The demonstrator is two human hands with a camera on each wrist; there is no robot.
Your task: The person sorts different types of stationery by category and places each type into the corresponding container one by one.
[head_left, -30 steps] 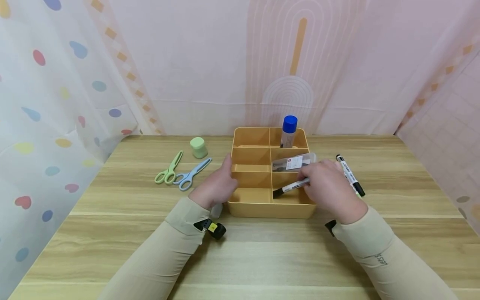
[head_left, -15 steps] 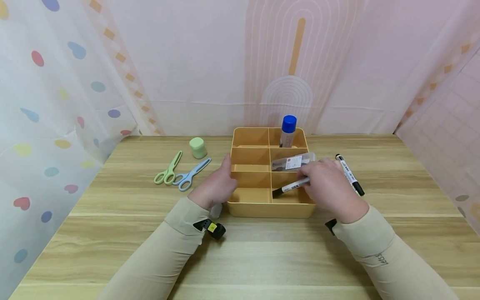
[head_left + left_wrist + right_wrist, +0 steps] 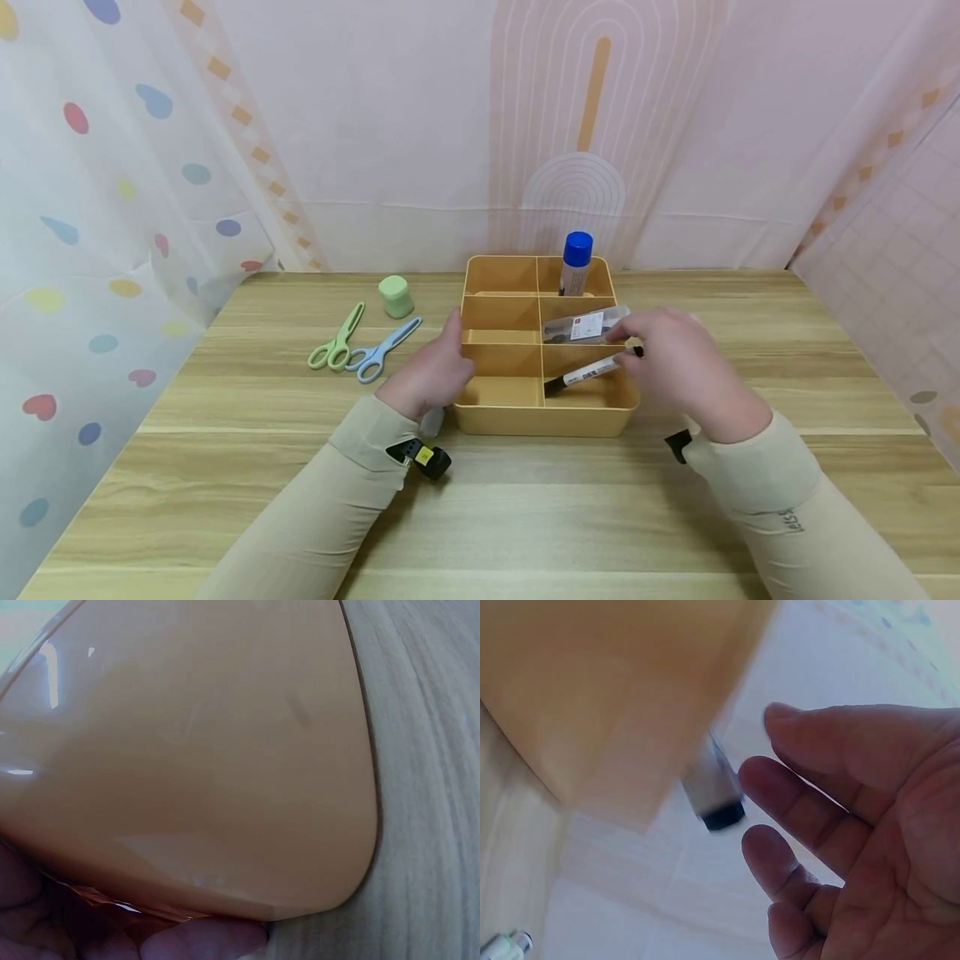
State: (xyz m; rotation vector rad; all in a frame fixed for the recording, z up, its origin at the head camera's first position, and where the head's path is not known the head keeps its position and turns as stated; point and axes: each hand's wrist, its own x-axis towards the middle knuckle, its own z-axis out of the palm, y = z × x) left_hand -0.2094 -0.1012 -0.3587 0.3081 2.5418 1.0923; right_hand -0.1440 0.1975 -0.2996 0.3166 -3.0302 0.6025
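A tan organizer box [image 3: 536,421] with several compartments stands mid-table. My left hand [image 3: 431,375] grips its left wall, with the thumb over the rim. In the left wrist view, fingers [image 3: 202,939] lie against the box's outer wall [image 3: 225,765]. A white whiteboard marker [image 3: 592,371] slants in the front right compartment, black cap low and its other end over the right rim. My right hand [image 3: 686,367] is just beside that end. The right wrist view shows the hand [image 3: 855,825] with fingers spread and apart from the marker [image 3: 712,787].
A blue-capped glue stick [image 3: 576,262] stands in the back right compartment. A clear case [image 3: 585,325] with a label lies in the middle right one. Left of the box are green scissors [image 3: 339,337], blue scissors [image 3: 382,350] and a small green tub [image 3: 396,296].
My right hand has let go of the marker and drawn back to the right, uncovering its far end. It now hides the marker on the table. The left hand stays in place.
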